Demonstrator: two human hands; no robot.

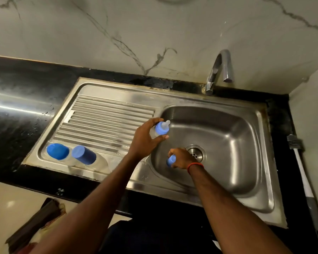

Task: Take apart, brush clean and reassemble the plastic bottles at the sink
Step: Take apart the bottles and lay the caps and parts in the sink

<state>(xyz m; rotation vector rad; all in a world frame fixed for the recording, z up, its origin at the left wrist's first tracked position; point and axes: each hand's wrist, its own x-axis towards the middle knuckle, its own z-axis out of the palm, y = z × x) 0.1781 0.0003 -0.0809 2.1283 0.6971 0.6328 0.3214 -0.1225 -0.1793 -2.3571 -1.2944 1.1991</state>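
Blue-collared bottle [162,128] gripped by left hand [145,138] at basin [228,143] edge; right hand [182,158] clutches blue cap [171,160].

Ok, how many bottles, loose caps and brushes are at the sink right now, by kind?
Clear plastic bottles with blue tops: 3, one held in the left hand, two on the steel draining board.
Loose blue plastic cap: 1, in the right hand.
White-handled bottle brush: 1, right of the steel sink.
Total: 5.
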